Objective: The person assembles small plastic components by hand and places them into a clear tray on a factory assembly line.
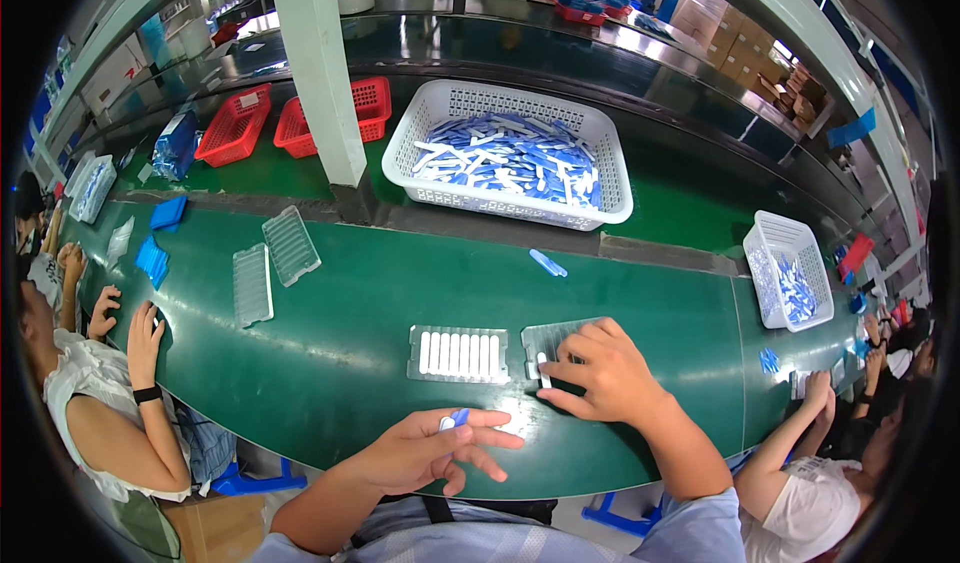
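My left hand (pixel 440 451) is over the near edge of the table, palm partly up. A small blue-and-white plastic stick (pixel 455 419) is held near its thumb and forefinger, the other fingers spread. My right hand (pixel 605 373) reaches over a clear ribbed plastic tray (pixel 540 335), its fingertips pinched on a white stick (pixel 543 368) at the tray's left end. Most of that tray is hidden under the hand. Just left of it, a second clear tray (pixel 414 355) holds a row of several white sticks (pixel 460 354) lying side by side.
A white basket (pixel 400 168) heaped with blue-and-white sticks stands beyond the table's back strip. Loose blue sticks (pixel 547 263) lie before it. Two ribbed trays (pixel 253 285) rest to the left. A post (pixel 320 83) rises behind. People sit at both sides; a smaller basket (pixel 765 283) is right.
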Action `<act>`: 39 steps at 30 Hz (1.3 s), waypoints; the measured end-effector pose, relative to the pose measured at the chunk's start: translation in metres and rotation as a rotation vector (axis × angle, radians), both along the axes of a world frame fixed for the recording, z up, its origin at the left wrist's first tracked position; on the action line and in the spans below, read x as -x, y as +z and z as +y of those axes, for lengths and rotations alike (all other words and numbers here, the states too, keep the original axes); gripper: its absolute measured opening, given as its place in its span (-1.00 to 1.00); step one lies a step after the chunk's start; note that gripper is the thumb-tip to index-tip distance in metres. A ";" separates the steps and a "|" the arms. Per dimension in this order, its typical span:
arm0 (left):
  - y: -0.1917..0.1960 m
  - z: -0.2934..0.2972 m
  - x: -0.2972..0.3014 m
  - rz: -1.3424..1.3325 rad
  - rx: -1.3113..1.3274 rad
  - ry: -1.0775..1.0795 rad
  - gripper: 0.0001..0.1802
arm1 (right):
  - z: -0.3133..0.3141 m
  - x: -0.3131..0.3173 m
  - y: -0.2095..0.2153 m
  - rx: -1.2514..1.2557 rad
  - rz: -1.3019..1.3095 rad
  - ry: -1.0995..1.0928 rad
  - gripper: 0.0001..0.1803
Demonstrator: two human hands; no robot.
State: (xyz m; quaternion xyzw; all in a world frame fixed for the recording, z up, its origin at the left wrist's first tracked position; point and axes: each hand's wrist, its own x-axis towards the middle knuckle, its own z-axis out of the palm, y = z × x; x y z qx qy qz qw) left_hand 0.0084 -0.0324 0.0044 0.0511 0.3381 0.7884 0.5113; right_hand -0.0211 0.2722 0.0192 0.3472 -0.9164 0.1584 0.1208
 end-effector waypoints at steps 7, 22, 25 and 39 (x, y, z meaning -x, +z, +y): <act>-0.018 -0.010 0.007 0.064 0.069 -0.032 -0.57 | 0.012 0.003 -0.006 -0.051 0.009 -0.045 -0.52; 0.021 -0.002 0.073 1.716 1.254 -0.175 -0.25 | 0.019 0.002 -0.029 0.118 0.024 -0.055 -0.54; 0.038 -0.046 0.061 1.624 1.340 -0.184 -0.24 | 0.024 -0.003 -0.028 0.128 0.019 -0.065 -0.55; 0.053 -0.106 0.032 0.855 0.842 0.453 -0.70 | -0.004 0.004 -0.029 0.130 -0.062 -0.108 -0.56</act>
